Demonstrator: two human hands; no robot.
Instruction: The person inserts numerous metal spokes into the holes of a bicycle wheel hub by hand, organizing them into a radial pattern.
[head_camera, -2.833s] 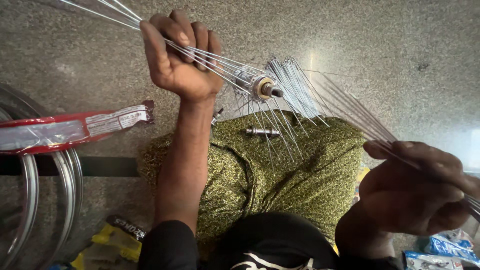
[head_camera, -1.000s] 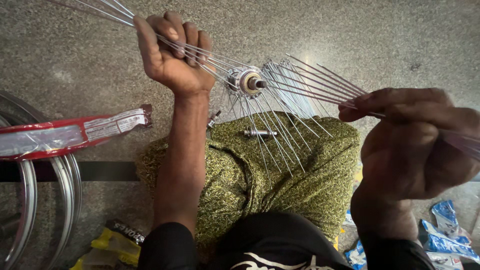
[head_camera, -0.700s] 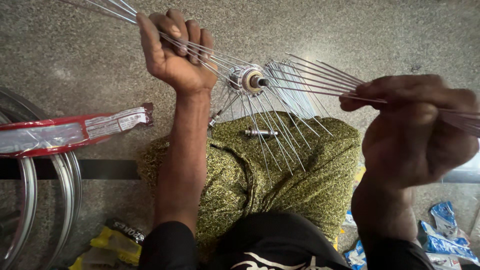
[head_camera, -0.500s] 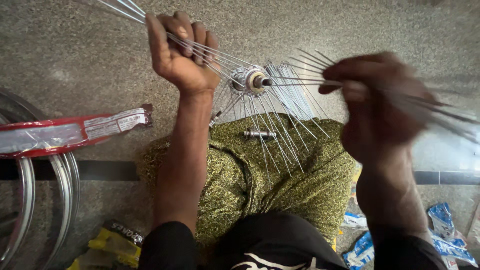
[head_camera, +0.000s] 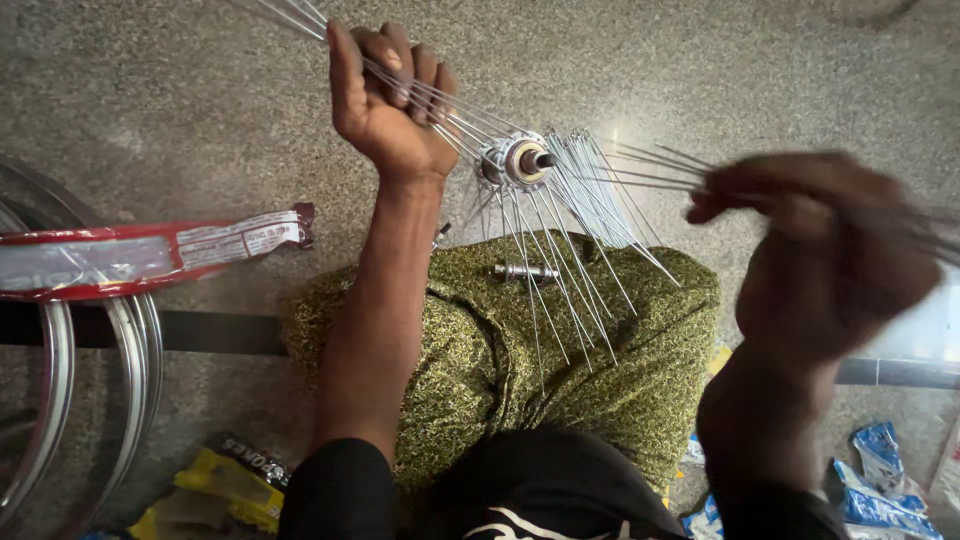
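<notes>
A metal wheel hub (head_camera: 520, 160) with several thin steel spokes (head_camera: 560, 250) fanning out of it hangs above my lap. My left hand (head_camera: 385, 95) is shut on a bundle of spokes running up and to the left of the hub. My right hand (head_camera: 820, 250), blurred by motion, is closed on another bundle of spokes to the right of the hub. Loose spokes droop down over the green patterned cloth (head_camera: 500, 360) on my lap, where a small metal axle (head_camera: 525, 271) lies.
Shiny wheel rims (head_camera: 60, 400) lie on the speckled stone floor at the left, with a red and clear plastic packet (head_camera: 150, 250) across them. A yellow wrapper (head_camera: 220, 480) sits at the bottom left; blue packets (head_camera: 890, 480) at the bottom right.
My right hand has swung its bundle of spokes up, in toward the hub, then back out to the right. My left hand and the hub have stayed nearly still.
</notes>
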